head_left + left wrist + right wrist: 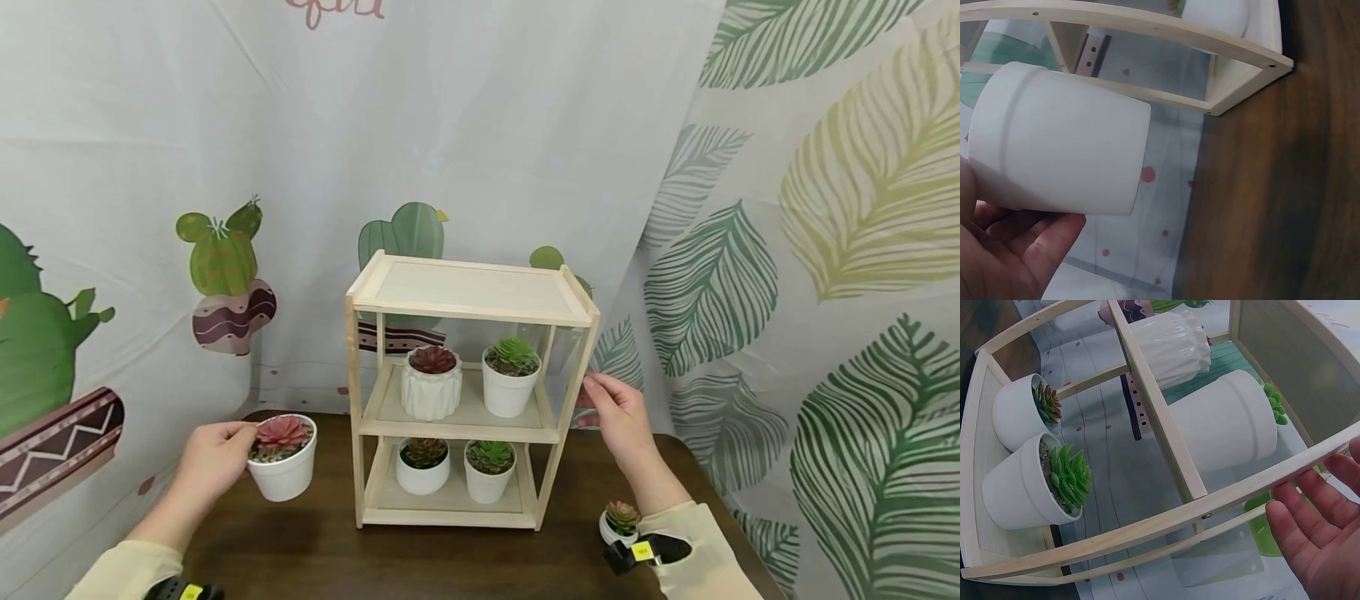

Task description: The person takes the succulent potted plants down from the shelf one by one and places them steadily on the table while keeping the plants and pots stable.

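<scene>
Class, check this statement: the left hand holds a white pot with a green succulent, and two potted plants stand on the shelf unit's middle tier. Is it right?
Not quite: the head view shows that the left hand holds a white pot with a reddish-pink succulent, not a green one. The rest is right: two potted plants stand on the shelf unit's middle tier.
</scene>
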Demonstrator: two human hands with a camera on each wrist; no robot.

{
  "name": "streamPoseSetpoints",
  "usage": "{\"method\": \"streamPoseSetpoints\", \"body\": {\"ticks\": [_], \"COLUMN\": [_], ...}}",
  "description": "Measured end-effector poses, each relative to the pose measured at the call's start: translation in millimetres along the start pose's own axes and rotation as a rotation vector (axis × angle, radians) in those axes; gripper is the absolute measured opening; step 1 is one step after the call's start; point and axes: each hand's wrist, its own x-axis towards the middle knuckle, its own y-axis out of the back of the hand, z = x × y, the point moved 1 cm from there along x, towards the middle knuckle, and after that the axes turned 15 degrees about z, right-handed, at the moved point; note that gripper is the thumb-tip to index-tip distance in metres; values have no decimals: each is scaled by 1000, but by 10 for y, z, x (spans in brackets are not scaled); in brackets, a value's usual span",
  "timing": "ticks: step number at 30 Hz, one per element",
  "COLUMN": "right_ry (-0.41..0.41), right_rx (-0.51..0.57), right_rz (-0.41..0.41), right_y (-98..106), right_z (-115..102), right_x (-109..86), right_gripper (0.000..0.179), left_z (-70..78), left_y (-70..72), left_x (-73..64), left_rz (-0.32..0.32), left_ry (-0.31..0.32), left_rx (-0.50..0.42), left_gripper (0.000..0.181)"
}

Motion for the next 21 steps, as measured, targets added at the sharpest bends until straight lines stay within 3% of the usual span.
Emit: {"method": "streamPoseSetpoints", "body": {"ticks": [9, 16, 21], "right_ry": [0, -8, -8], "right_rx": [8, 10, 8], "right_rz": [-2, 6, 7], "right_y": [11, -4, -4], "right_z": [15, 16, 15], "right_x": [0, -15, -17], "right_gripper": [35, 34, 34], "left_z": [-144, -255, -397], "left_y": [-56, -96, -132], "left_x": [-137, -212, -267], "left_rz": [6, -43, -30], "left_ry": [-29, 12, 24], "left_rx": [38, 57, 68], "left_gripper": [40, 44, 44]}}
